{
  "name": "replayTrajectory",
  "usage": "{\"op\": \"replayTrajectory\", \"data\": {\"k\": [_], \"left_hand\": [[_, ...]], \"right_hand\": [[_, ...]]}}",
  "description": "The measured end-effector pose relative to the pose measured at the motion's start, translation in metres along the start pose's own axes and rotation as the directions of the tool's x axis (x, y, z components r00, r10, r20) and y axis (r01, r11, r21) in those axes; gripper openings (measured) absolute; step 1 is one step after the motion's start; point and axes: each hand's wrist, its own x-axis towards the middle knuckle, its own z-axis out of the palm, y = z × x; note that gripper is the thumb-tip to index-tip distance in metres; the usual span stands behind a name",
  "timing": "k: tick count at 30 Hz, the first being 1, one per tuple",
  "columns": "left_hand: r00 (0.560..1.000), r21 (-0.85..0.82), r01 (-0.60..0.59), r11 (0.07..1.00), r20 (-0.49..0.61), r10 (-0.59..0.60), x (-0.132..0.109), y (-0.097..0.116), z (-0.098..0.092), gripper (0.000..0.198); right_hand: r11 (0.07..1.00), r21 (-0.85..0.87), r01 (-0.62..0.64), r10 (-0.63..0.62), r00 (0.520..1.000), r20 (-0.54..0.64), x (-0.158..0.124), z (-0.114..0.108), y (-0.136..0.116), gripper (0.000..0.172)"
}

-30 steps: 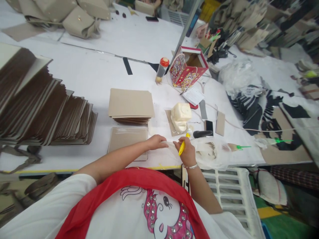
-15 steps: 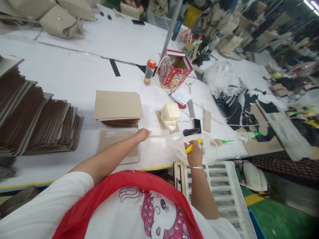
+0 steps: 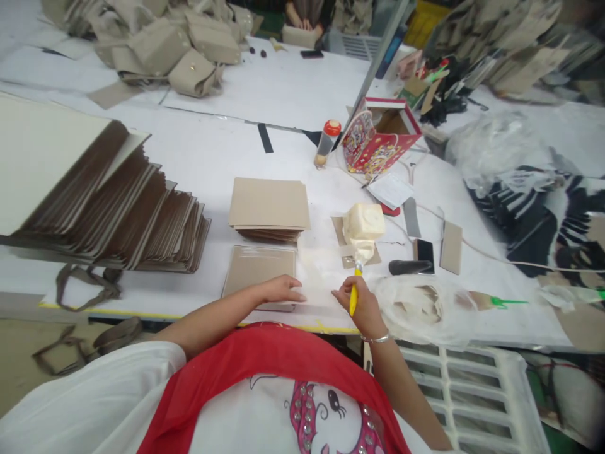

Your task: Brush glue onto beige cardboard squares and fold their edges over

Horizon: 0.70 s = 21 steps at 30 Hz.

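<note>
My left hand (image 3: 282,289) rests at the near edge of the table, its thumb and finger apart beside a thin whitish sheet (image 3: 321,295). Whether it touches the sheet I cannot tell. In my right hand (image 3: 363,306) is a brush with a yellow handle (image 3: 354,299), bristles pointing away from me. Past the brush stands a cream-coated container (image 3: 363,222) on a tan scrap, smeared with pale paste. A flat tan panel (image 3: 259,268) lies partly behind my left hand. Behind it sits a stack of tan panels (image 3: 269,205).
A long fanned pile of brown-edged panels (image 3: 142,221) covers the left. To the right lie a clear plastic bag (image 3: 420,306), a black phone (image 3: 424,253) and a green-tipped bottle (image 3: 486,301). Farther back stand a red paper bag (image 3: 385,142) and a red-capped jar (image 3: 327,144).
The view has shifted left. My left hand has come nearer to me, and my right hand has moved left with the brush, now at the container's near side. The hands are closer together.
</note>
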Motion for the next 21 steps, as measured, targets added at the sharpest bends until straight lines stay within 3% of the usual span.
{"op": "replayTrajectory", "data": {"k": [4,8,10,13,18,21], "left_hand": [[0.963,-0.354,0.101,0.930,-0.200,-0.181,-0.041,-0.039,-0.037,0.039],[0.822,-0.556,0.013,0.831,-0.467,-0.326,-0.063,-0.057,-0.062,0.036],[0.741,-0.551,-0.044,0.833,-0.577,-0.343,-0.066,-0.062,-0.072,0.032],[0.654,-0.495,-0.055,0.867,-0.675,-0.343,-0.064,-0.071,-0.088,0.027],[0.516,-0.365,0.009,0.931,-0.796,-0.318,-0.058,-0.089,-0.116,0.024],[0.435,-0.209,0.104,0.972,-0.869,-0.234,-0.055,-0.095,-0.129,0.025]], "right_hand": [[0.998,0.053,-0.018,0.013,0.995,0.102,0.021,0.040,-0.001,0.022],[0.997,0.036,-0.071,0.071,0.997,0.004,0.047,0.091,-0.006,0.025],[0.997,0.014,-0.082,0.083,0.996,-0.045,0.060,0.114,-0.010,0.027],[0.998,-0.035,-0.061,0.058,0.995,-0.082,0.077,0.141,-0.014,0.026],[0.995,-0.091,-0.050,0.041,0.994,-0.098,0.096,0.169,-0.014,0.028],[0.990,-0.111,-0.087,0.075,0.991,-0.109,0.102,0.180,-0.011,0.031]]}}
